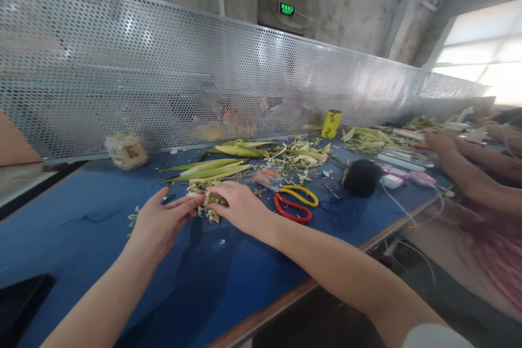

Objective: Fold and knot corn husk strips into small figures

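Note:
Over the blue table (171, 277), my left hand (165, 221) and my right hand (236, 204) meet at a small bundle of pale green braided plant material (212, 213). My left fingertips pinch its left side, while my right fingers wrap round it from the right. Just beyond the hands lie long green husk leaves (216, 169). To the right of my right hand rest scissors (294, 204) with one red and one yellow handle, their blades pointing away to the left.
A plastic-wrapped roll (126, 150) stands at the back left, a yellow can (331, 124) at the back. Husk scraps (304, 153), black yarn (361, 178) and a white cable (402, 209) lie rightward. Another person's arms (468, 160) reach in at right. A perforated metal screen (183, 70) runs behind.

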{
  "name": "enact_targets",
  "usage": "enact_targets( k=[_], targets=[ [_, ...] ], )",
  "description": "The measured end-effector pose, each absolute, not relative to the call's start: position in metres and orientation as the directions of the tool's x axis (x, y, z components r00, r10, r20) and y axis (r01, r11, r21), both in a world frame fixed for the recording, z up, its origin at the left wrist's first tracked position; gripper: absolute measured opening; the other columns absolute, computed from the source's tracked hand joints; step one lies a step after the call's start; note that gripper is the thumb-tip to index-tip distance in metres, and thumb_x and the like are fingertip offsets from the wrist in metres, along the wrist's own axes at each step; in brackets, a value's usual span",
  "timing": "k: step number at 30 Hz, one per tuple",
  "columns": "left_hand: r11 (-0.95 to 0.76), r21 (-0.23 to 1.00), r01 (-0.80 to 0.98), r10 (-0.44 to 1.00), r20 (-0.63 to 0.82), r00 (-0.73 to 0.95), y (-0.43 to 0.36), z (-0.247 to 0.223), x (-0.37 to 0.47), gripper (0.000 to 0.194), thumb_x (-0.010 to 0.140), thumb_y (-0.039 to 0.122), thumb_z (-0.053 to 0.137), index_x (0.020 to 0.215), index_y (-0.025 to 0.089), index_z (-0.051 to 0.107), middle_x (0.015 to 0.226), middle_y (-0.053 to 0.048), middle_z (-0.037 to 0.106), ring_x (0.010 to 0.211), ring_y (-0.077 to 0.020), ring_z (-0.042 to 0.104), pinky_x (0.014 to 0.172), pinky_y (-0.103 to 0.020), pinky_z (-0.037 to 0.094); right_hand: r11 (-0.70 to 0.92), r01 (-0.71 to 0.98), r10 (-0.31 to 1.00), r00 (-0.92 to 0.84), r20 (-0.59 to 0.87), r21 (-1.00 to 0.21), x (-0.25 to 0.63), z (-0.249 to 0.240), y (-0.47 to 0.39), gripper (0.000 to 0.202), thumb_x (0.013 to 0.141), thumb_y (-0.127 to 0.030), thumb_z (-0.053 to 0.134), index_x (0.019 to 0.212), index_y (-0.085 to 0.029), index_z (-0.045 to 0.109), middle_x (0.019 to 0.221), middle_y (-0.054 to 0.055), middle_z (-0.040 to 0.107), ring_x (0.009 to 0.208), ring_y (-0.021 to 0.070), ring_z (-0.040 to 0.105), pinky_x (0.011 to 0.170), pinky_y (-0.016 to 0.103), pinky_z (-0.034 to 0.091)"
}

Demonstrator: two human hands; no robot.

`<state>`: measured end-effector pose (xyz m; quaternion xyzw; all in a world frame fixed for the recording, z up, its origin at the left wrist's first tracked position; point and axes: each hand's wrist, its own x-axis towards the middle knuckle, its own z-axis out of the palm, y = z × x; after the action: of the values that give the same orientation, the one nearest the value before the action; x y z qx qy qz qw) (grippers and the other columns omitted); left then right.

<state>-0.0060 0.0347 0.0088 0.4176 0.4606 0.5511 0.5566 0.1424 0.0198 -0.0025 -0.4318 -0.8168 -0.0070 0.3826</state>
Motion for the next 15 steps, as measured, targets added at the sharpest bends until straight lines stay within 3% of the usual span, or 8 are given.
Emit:
enact_targets(
  k=[4, 8, 10, 15],
  targets=[
    [0.117, 0.929, -0.352, 0.992, -0.129, -0.008, 0.037, 0.005, -0.006, 0.082, 0.069, -0.008, 0.056, 0.135, 0.005, 0.008, 0.061, -0.002, 0.068, 0.047, -0.0074, 0.059, 0.049, -0.017, 0.048, 0.638, 0.729, 0.657, -0.350, 0.667, -0.246, 0.142, -0.007, 0.022, 0.029, 0.082, -0.024, 0.054, 0.106, -0.010, 0.058, 0.100, 0.010, 0.063, 0.098, 0.0176, 0.056, 0.088, 0.028, 0.043],
    [0.043, 0.970, -0.239, 0.997, -0.056, -0.045, 0.033, 0.011, -0.005, 0.086, 0.067, -0.006, 0.060, 0.136, 0.006, 0.011, 0.060, 0.000, 0.067, 0.050, -0.0076, 0.060, 0.052, -0.016, 0.048, 0.654, 0.717, 0.659, -0.382, 0.648, -0.242, 0.143, -0.007, 0.022, 0.031, 0.082, -0.021, 0.053, 0.110, -0.007, 0.056, 0.100, 0.013, 0.063, 0.099, 0.0184, 0.055, 0.089, 0.029, 0.042],
    [-0.052, 0.991, -0.125, 0.996, 0.042, -0.082, 0.030, 0.013, -0.005, 0.090, 0.064, -0.002, 0.065, 0.137, 0.008, 0.012, 0.060, 0.002, 0.066, 0.054, -0.0066, 0.061, 0.057, -0.015, 0.048, 0.641, 0.693, 0.698, -0.350, 0.624, -0.329, 0.142, -0.005, 0.021, 0.030, 0.080, -0.023, 0.056, 0.106, -0.009, 0.059, 0.097, 0.012, 0.064, 0.096, 0.0185, 0.056, 0.086, 0.030, 0.043],
    [-0.198, 0.980, -0.013, 0.979, 0.197, -0.060, 0.027, 0.016, -0.006, 0.092, 0.059, 0.009, 0.071, 0.136, 0.015, 0.022, 0.060, 0.004, 0.067, 0.061, -0.0077, 0.063, 0.067, -0.017, 0.048, 0.510, 0.473, 0.853, -0.175, 0.491, -0.718, 0.141, -0.002, 0.019, 0.039, 0.074, -0.040, 0.059, 0.100, -0.012, 0.061, 0.084, 0.007, 0.065, 0.070, 0.0137, 0.059, 0.064, 0.026, 0.047]
  ],
)
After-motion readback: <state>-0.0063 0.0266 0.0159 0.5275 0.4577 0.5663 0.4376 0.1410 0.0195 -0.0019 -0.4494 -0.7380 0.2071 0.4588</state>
